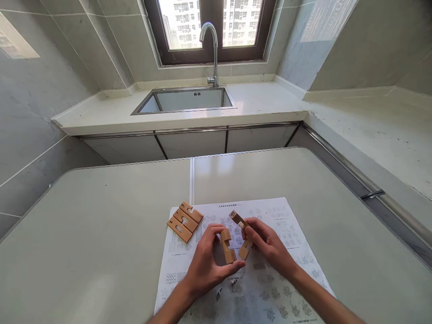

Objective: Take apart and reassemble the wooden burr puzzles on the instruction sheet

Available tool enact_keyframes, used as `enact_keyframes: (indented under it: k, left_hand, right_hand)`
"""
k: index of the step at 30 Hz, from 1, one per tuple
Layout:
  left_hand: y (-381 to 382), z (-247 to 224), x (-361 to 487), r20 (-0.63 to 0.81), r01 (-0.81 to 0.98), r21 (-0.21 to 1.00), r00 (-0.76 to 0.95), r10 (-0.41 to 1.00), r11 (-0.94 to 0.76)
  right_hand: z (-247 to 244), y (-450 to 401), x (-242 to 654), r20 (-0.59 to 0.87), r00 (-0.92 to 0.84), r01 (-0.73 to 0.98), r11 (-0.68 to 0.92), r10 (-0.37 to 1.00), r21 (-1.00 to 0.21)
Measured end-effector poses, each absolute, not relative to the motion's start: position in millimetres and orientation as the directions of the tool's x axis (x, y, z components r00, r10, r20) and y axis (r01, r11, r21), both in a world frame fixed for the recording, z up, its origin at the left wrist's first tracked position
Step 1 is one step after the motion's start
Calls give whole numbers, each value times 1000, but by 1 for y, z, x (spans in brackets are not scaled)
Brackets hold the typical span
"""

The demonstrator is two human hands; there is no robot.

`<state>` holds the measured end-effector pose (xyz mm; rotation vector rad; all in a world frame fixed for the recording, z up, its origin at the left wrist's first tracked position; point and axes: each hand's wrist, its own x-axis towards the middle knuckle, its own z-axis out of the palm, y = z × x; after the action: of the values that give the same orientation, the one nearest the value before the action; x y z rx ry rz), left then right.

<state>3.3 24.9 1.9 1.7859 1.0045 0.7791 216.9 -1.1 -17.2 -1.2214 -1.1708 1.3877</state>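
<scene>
My left hand (209,263) grips a notched wooden puzzle block (227,246) between thumb and fingers, held upright above the paper. Close by on the right, my right hand (265,240) pinches one or more notched wooden puzzle pieces (240,220); a dark mark shows on the upper end. Part of what it holds is covered by the fingers, so I cannot tell whether it is one piece or two. Three flat wooden pieces (185,221) with cut-out slots and dark numbers lie side by side, left of my hands. Beneath everything is a printed sheet (280,288) of small diagrams.
The sheet lies on a pale table (101,216) with a seam across its middle. Beyond the table's far edge stands a white counter (263,96) with a sink (192,100) and a tall chrome faucet (215,54). Another counter (378,121) runs along the right.
</scene>
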Motion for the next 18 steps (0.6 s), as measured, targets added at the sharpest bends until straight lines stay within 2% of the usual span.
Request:
enact_keyframes:
  k: [5, 10, 18]
  left_hand:
    - [19, -5, -1, 6, 341, 900, 611, 792, -270]
    - [14, -8, 0, 49, 316, 871, 707, 706, -377]
    - [18, -7, 2, 114, 382, 823, 615, 781, -421]
  right_hand:
    - [-20, -3, 215, -98, -143, -25, -102, 985, -994]
    - [-24, -4, 212, -127, -134, -54, -135, 983, -989]
    - [-24, -5, 212, -109, -126, -10, -112, 986, -994]
